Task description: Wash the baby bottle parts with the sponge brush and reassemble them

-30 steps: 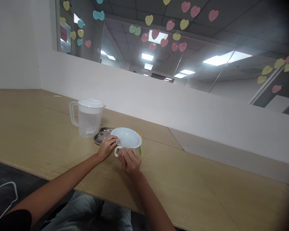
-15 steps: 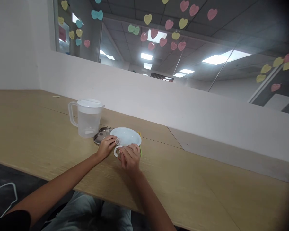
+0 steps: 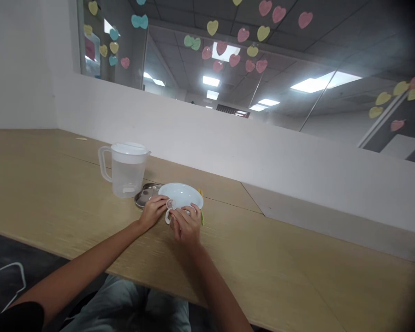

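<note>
A white bowl-shaped lid [image 3: 181, 195] rests on a small clear cup with a white handle [image 3: 167, 216] on the wooden table [image 3: 280, 258]. My left hand [image 3: 153, 210] has its fingers curled against the lid's near-left rim. My right hand [image 3: 186, 226] is closed around the cup under the lid, fingers touching the lid's front edge. A small round clear tab [image 3: 169, 203] sticks out at the rim between my hands.
A translucent plastic pitcher [image 3: 125, 168] with a lid stands to the left. A round metal lid [image 3: 145, 194] lies between the pitcher and the bowl. Something yellow-green [image 3: 201, 212] pokes out behind the bowl. A white partition wall [image 3: 263, 157] runs along the table's far edge.
My right hand has slid forward and up against the cup and the lid's front edge. My left hand stays on the rim.
</note>
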Demonstrator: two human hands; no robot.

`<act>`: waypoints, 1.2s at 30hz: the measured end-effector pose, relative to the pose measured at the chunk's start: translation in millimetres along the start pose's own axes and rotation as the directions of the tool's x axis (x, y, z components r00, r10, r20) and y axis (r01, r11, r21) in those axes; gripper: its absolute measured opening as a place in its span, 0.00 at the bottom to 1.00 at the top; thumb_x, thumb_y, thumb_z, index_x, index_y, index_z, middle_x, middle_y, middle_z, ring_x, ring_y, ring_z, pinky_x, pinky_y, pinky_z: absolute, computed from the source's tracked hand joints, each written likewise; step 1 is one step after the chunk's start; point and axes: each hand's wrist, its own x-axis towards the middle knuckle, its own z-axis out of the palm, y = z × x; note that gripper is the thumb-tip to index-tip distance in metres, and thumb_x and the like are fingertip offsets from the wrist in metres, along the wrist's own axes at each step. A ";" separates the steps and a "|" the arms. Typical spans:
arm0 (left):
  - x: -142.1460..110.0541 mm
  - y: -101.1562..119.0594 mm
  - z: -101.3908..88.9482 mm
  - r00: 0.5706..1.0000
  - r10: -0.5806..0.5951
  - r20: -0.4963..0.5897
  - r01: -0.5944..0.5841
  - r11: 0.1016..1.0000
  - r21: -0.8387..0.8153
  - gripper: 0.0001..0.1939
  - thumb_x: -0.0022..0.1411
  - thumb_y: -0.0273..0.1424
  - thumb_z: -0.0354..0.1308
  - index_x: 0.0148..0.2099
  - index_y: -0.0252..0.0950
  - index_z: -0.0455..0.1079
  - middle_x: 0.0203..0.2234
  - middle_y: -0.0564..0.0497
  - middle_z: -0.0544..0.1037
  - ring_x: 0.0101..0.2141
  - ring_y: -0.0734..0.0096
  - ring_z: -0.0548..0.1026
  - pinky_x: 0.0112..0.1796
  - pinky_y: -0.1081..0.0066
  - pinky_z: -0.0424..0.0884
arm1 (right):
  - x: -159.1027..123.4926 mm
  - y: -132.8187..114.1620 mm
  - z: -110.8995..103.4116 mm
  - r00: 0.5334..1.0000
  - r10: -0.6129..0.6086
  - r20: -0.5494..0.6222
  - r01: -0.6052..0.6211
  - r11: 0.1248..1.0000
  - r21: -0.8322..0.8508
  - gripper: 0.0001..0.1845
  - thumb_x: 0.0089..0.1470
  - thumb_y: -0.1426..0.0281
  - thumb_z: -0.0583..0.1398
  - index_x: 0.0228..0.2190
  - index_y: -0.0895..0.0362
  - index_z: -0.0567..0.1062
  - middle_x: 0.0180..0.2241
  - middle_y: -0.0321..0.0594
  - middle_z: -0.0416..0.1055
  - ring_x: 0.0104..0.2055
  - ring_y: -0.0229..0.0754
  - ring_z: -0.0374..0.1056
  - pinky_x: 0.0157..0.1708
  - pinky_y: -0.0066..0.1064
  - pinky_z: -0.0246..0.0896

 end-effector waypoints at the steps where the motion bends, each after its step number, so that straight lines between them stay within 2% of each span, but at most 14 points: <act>1: -0.1 0.1 -0.2 1.000 0.001 0.003 -0.001 1.000 0.001 0.16 0.65 0.38 0.48 0.38 0.37 0.75 0.34 0.49 0.77 0.37 0.70 0.74 0.40 0.69 0.70 | -0.1 0.2 0.2 1.000 -0.001 0.002 0.001 1.000 0.001 0.10 0.57 0.74 0.52 0.36 0.55 0.73 0.30 0.35 0.74 0.37 0.39 0.63 0.52 0.40 0.47; 13: -0.5 3.6 -2.2 1.000 0.004 -0.004 -0.004 1.000 -0.027 0.14 0.65 0.37 0.48 0.41 0.38 0.74 0.34 0.49 0.76 0.36 0.70 0.73 0.39 0.69 0.69 | -0.9 1.4 1.7 1.000 -0.002 0.009 0.002 1.000 -0.014 0.11 0.58 0.74 0.51 0.35 0.56 0.73 0.30 0.35 0.74 0.37 0.38 0.63 0.52 0.39 0.48; 20: -0.6 8.5 -2.4 1.000 0.011 -0.001 -0.011 0.998 -0.056 0.13 0.66 0.36 0.49 0.42 0.38 0.73 0.34 0.49 0.75 0.36 0.71 0.73 0.38 0.70 0.69 | -2.2 2.4 2.7 1.000 -0.003 0.006 0.003 0.999 -0.036 0.12 0.58 0.74 0.52 0.39 0.55 0.74 0.31 0.35 0.74 0.38 0.39 0.62 0.53 0.40 0.47; 30: -0.6 16.2 -5.6 0.993 0.120 -0.009 -0.121 0.991 -0.055 0.11 0.65 0.32 0.49 0.44 0.38 0.72 0.34 0.49 0.75 0.38 0.71 0.72 0.40 0.69 0.69 | -5.6 4.1 5.5 0.999 0.014 0.039 -0.011 0.996 -0.087 0.13 0.58 0.74 0.52 0.40 0.54 0.73 0.32 0.35 0.74 0.40 0.41 0.63 0.56 0.43 0.43; 36: -0.1 22.9 -5.5 0.994 0.105 -0.003 -0.105 0.993 -0.055 0.13 0.67 0.33 0.47 0.45 0.38 0.71 0.34 0.50 0.75 0.38 0.71 0.72 0.40 0.69 0.68 | -7.2 4.7 7.5 0.996 0.016 0.083 -0.005 0.990 -0.138 0.11 0.57 0.73 0.52 0.39 0.54 0.73 0.32 0.37 0.72 0.39 0.39 0.63 0.56 0.43 0.44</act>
